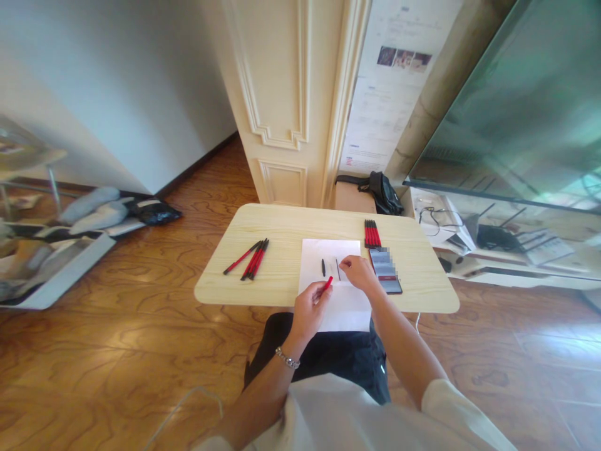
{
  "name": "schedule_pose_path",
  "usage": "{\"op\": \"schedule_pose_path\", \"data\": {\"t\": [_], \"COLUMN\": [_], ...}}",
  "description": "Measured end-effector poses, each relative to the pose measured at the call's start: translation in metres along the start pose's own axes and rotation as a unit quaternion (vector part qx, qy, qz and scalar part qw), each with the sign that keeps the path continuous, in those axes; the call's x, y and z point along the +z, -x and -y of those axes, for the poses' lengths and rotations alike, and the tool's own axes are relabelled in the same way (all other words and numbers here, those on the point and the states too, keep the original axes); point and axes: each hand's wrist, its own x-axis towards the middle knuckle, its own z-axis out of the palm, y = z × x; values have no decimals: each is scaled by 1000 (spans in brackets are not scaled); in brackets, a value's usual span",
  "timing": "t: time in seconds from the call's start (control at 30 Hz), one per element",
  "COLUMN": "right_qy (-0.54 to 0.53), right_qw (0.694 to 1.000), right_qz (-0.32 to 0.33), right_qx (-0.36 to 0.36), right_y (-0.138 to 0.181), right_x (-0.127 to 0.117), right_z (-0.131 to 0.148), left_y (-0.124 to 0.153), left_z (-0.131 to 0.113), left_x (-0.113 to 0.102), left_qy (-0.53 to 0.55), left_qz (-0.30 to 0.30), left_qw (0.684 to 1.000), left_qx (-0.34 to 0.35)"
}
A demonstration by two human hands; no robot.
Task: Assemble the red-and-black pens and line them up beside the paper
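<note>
My left hand (310,308) is closed round a red pen barrel (327,284) over the near part of a white paper sheet (350,307). My right hand (359,271) is pinched on something small and thin beside a thin refill (337,268) lying on the sheet. A small black pen part (323,267) lies on the paper to the left of it. Several red and black pens (251,259) lie loose on the left of the light wooden table (277,282). Another neat row of red and black pens (372,233) lies at the back right.
A phone (385,270) lies right of the paper. A black bag (382,191) sits on a box behind the table. A low shelf with cables and a router (498,237) stands to the right. Clutter and bags (94,216) lie on the wooden floor at left.
</note>
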Motion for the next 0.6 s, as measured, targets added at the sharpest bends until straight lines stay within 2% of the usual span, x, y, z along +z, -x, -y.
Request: {"op": "schedule_pose_path", "data": {"t": [0.2,0.37,0.43,0.5,0.53,0.6], "right_qy": [131,136,77,-42,-119,-276], "right_qw": [989,987,995,998,992,960], "right_qz": [30,25,4,-18,-26,-36], "right_qx": [67,81,69,41,22,-17], "right_y": [-9,-9,-9,-8,-6,0], "right_x": [16,17,15,10,7,-1], "right_z": [13,15,12,9,8,11], "left_y": [1,-1,-1,-1,-1,-2], "left_z": [1,-1,-1,1,1,3], "left_x": [-3,-3,-4,-4,-3,-3], "left_qy": [-6,5,12,19,21,21], "left_qz": [-15,-11,-11,-10,-10,-10], "left_qw": [1000,1000,1000,1000,1000,1000], "left_qx": [5,8,9,9,9,10]}}
